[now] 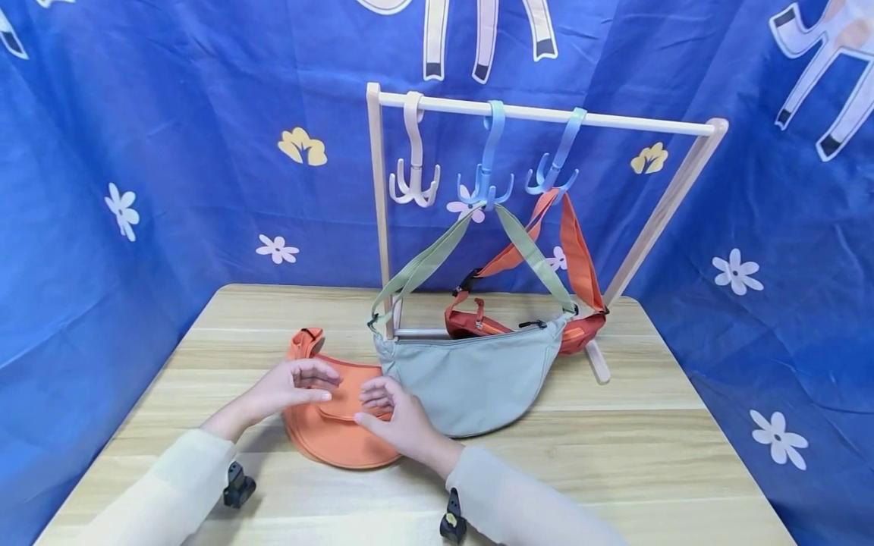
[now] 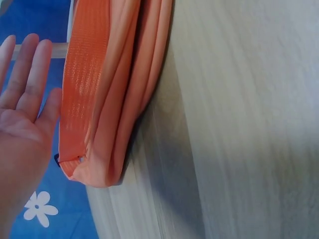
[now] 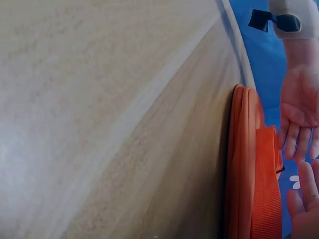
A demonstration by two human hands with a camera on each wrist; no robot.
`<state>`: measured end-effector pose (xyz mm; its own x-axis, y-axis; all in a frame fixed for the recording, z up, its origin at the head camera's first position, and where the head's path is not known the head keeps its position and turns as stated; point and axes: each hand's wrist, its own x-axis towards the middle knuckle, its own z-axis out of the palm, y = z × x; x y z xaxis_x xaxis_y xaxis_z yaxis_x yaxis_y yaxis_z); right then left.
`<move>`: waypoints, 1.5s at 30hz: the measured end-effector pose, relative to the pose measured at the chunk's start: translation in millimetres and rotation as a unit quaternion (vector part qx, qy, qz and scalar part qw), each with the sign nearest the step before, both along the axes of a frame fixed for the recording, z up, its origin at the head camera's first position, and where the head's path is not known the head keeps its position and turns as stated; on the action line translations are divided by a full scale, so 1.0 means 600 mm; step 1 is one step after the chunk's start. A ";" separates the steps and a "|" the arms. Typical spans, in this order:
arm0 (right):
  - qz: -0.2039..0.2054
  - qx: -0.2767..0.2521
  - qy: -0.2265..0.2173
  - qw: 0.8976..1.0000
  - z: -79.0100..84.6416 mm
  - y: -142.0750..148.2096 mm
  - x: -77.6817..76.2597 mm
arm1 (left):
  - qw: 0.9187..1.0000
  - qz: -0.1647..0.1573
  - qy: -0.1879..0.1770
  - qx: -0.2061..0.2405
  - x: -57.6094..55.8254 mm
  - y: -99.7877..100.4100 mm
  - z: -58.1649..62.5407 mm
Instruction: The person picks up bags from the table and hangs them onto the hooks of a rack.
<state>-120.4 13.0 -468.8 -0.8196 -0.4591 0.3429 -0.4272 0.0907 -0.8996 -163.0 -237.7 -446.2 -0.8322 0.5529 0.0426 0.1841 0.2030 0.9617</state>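
Observation:
An orange bag (image 1: 355, 447) lies flat on the wooden table, its strap (image 1: 305, 343) bunched at the far left corner. Above the bag's left part hovers my left hand (image 1: 290, 390), palm turned inward and fingers relaxed. Facing it over the bag's right part is my right hand (image 1: 406, 425), fingers also loose, nothing held. The left wrist view shows the left palm (image 2: 22, 124) beside the orange strap (image 2: 84, 84). In the right wrist view the folded bag (image 3: 244, 149) lies below both hands.
Right of the orange bag, a grey-green bag (image 1: 471, 379) hangs by its strap from a blue hook (image 1: 485, 182). Behind it a red bag (image 1: 580, 334) hangs from another blue hook (image 1: 551, 174). A white hook (image 1: 413, 182) is on the same rack rail (image 1: 635, 123).

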 end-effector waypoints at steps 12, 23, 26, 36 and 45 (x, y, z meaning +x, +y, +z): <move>0.006 0.043 -0.022 0.999 -0.007 -0.006 -0.016 | 0.997 -0.036 0.037 -0.057 -0.012 -0.008 -0.009; 0.013 0.100 -0.029 0.994 -0.011 -0.007 -0.035 | 0.991 -0.074 0.055 -0.092 -0.023 -0.013 -0.016; 0.012 0.116 -0.027 0.993 -0.016 -0.007 -0.042 | 0.990 -0.076 0.045 -0.107 -0.024 -0.014 -0.015; 0.015 0.148 -0.054 0.987 -0.015 -0.008 -0.056 | 0.980 -0.098 0.065 -0.159 -0.033 -0.006 -0.005; 0.026 0.144 -0.081 0.986 -0.018 -0.011 -0.070 | 0.979 -0.130 0.032 -0.156 -0.047 0.000 -0.003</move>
